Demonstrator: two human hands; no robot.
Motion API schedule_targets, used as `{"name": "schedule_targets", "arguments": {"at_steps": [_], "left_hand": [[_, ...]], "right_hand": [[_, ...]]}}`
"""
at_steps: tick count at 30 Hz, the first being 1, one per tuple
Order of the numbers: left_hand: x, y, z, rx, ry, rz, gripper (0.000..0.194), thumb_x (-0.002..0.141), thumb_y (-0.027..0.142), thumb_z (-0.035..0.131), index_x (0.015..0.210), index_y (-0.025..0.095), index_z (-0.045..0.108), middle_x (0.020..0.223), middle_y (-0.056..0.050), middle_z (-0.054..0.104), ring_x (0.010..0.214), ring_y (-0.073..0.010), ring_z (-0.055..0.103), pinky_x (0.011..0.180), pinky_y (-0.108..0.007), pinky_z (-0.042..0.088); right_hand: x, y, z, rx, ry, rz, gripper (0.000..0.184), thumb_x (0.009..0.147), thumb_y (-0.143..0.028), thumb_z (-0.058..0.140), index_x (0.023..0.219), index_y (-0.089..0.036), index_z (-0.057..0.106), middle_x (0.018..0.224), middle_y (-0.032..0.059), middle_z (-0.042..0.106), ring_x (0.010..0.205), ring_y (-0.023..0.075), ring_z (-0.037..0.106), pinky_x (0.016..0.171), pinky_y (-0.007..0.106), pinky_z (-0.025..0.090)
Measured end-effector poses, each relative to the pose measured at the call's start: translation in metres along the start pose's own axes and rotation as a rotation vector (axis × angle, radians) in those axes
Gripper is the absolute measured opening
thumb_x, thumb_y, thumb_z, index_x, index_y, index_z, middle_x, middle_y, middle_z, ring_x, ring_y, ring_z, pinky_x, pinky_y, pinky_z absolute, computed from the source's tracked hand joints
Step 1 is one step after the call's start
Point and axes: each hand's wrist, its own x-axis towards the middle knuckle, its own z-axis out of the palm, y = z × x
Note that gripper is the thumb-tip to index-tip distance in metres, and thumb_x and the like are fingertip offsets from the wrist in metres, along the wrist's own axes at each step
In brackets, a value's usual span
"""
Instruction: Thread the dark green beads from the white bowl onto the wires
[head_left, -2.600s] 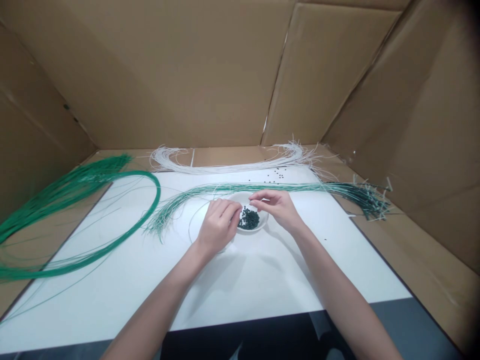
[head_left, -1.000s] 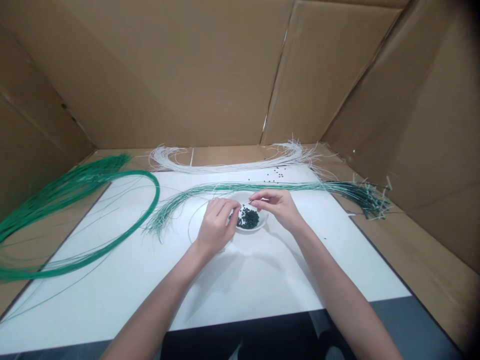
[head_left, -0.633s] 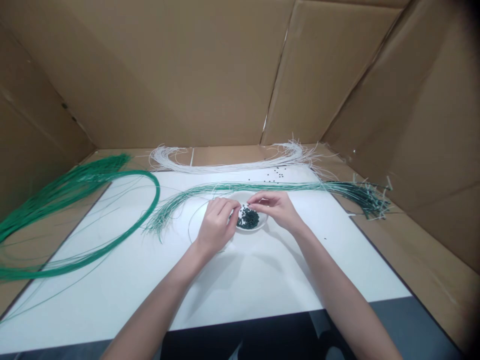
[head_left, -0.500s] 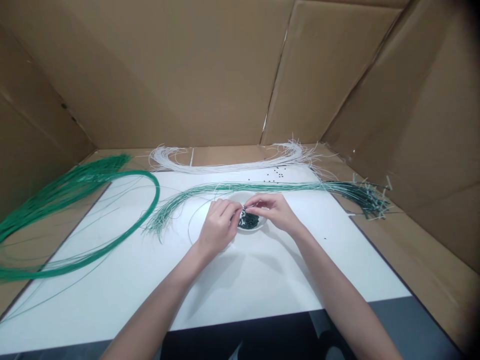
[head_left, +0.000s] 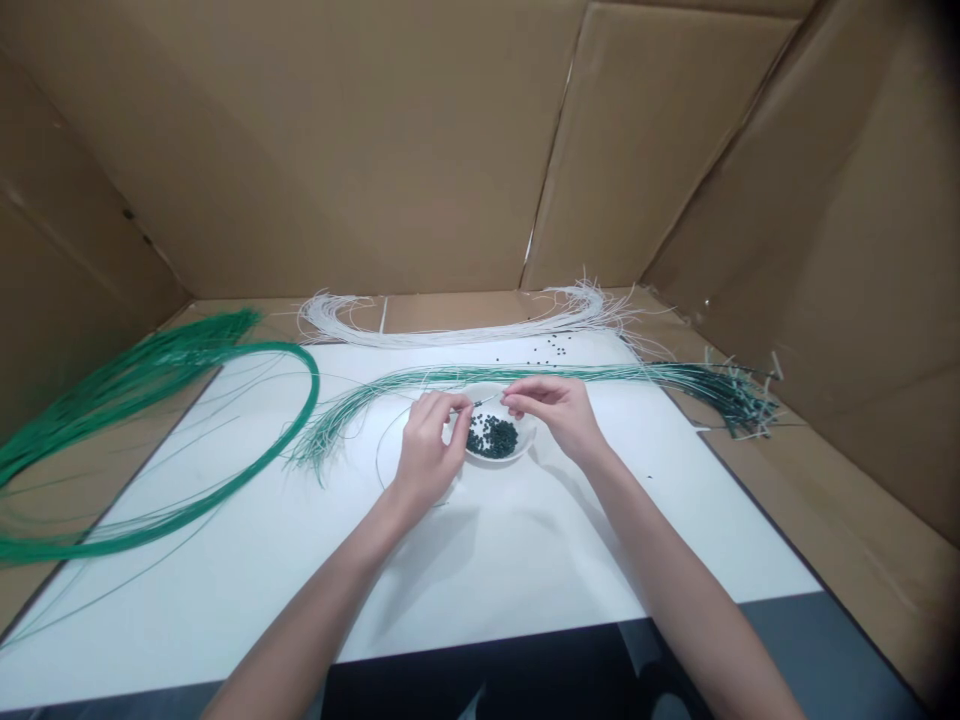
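A small white dish [head_left: 525, 436] filled with dark green beads [head_left: 492, 437] sits on the white board [head_left: 480, 560]. My left hand [head_left: 427, 452] hovers at the dish's left rim, thumb and forefinger pinched on a thin white wire [head_left: 390, 440] that loops out to the left. My right hand [head_left: 556, 413] is just above the dish's far right side, fingers pinched together on something too small to make out. The two pinches are a few centimetres apart over the beads.
A long bundle of green-and-white wires [head_left: 600, 376] lies behind the dish. White wires [head_left: 450, 335] curve along the back, with loose beads [head_left: 551, 347] near them. Green wire loops [head_left: 150, 400] spread at the left. Cardboard walls [head_left: 375, 150] enclose the work area.
My hands met over the dish half a second ago and have drawn slightly apart. The left hand shifted a little left, showing more of the beads.
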Motion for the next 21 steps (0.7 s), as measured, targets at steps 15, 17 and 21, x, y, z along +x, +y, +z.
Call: {"name": "schedule_targets", "arguments": {"at_steps": [15,17,21], "left_hand": [[-0.0009,0.0015,0.0006,0.005,0.013,0.055,0.005,0.082,0.016,0.047,0.081,0.018,0.051,0.075,-0.001,0.057,0.073,-0.0130,0.050,0.070,-0.027,0.039],[-0.0008,0.0015,0.0005,0.004,0.012,0.056,0.005,0.081,0.016,0.047,0.081,0.018,0.051,0.075,-0.001,0.057,0.073,-0.0130,0.050,0.070,-0.027,0.039],[-0.0007,0.0015,0.0002,0.006,0.012,0.056,0.005,0.082,0.017,0.047,0.082,0.019,0.052,0.075,-0.001,0.057,0.072,-0.0130,0.050,0.069,-0.028,0.039]], "right_hand": [[0.0003,0.0026,-0.0025,0.030,-0.055,0.022,0.012,0.061,-0.025,0.069,0.071,-0.019,0.069,0.068,0.0009,0.065,0.049,0.0082,0.051,0.053,0.026,0.044],[0.0002,0.0019,-0.0022,0.034,-0.057,0.026,0.011,0.061,-0.025,0.069,0.071,-0.019,0.070,0.067,0.0007,0.065,0.049,0.0081,0.051,0.053,0.025,0.044],[-0.0002,0.0003,-0.0017,0.031,-0.048,0.039,0.012,0.060,-0.025,0.069,0.070,-0.019,0.070,0.067,0.0011,0.066,0.049,0.0081,0.051,0.053,0.026,0.044]]}}
